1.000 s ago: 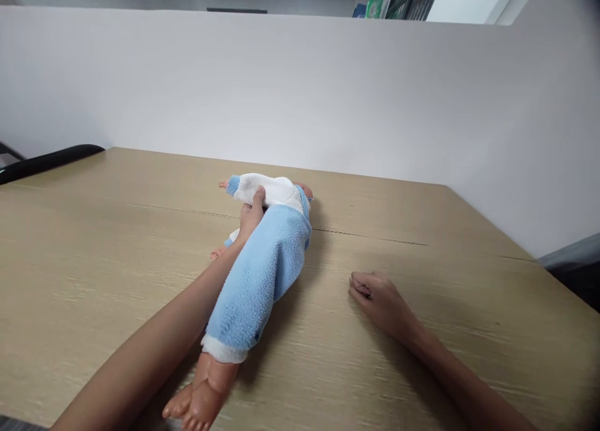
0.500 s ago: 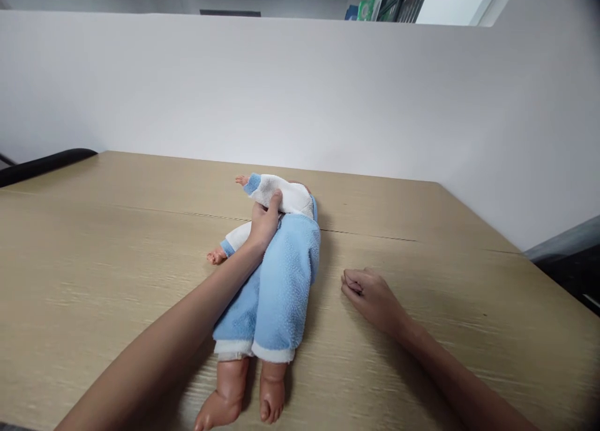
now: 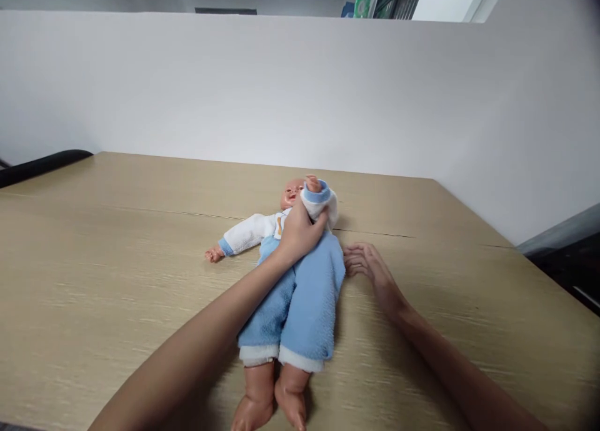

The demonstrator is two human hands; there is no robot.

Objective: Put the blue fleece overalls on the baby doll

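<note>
A baby doll [image 3: 300,293] in a white top and blue fleece trousers lies on its back on the wooden table [image 3: 117,275], head away from me, bare feet toward me. My left hand [image 3: 300,231] is closed round the doll's raised arm in its white sleeve with a blue cuff, over the chest. The doll's other arm lies stretched out to the left. My right hand [image 3: 370,265] rests on the table just right of the doll's hip, fingers loosely spread and reaching the blue trousers.
A white partition wall [image 3: 300,100] runs along the table's far and right edges. A black chair back [image 3: 42,164] shows at the far left. A dark object [image 3: 572,268] sits beyond the table's right edge.
The doll has been rolled from its side onto its back and its face now shows. My left hand moved right with the doll's arm. My right hand opened and slid up to the doll.
</note>
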